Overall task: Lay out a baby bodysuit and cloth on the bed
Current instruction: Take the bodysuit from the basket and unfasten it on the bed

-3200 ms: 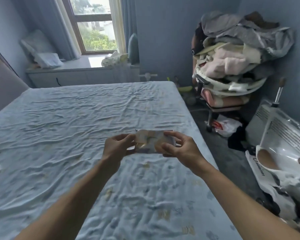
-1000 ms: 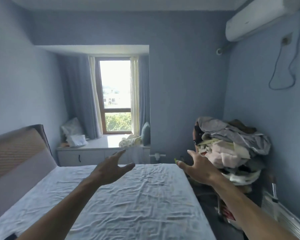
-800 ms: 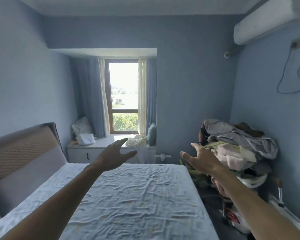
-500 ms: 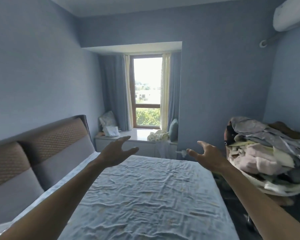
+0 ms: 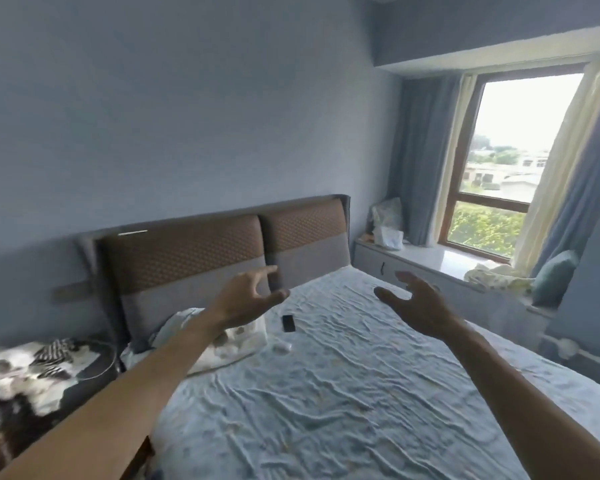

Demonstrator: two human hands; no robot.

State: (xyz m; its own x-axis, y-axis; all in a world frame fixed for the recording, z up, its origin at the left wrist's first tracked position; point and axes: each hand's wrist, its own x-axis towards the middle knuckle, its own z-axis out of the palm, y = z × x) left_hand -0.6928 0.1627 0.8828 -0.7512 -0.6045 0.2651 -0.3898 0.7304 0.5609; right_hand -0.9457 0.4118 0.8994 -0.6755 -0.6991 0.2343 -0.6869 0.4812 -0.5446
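The bed (image 5: pixel 343 393) carries a wrinkled pale blue sheet and fills the lower middle of the view. At its head end, below the headboard, lies a white patterned bundle of fabric (image 5: pixel 236 344), partly hidden behind my left forearm; whether it is a bodysuit, a cloth or a pillow I cannot tell. My left hand (image 5: pixel 246 299) hovers open above that bundle, fingers spread and holding nothing. My right hand (image 5: pixel 416 306) is raised open over the far half of the bed, also with nothing in it.
A small black device (image 5: pixel 288 323) and a small white object (image 5: pixel 282 347) lie on the sheet near the bundle. A brown and grey headboard (image 5: pixel 201 268) backs the bed. A cluttered nightstand (image 5: pixel 45 368) stands at the left. The window ledge (image 5: pixel 430 258) at the right holds bags, fabric and a cushion.
My view has swung left from the window and clothes pile to the headboard. Both hands stay open and raised; the folded item held 3.2 s ago is no longer in them.
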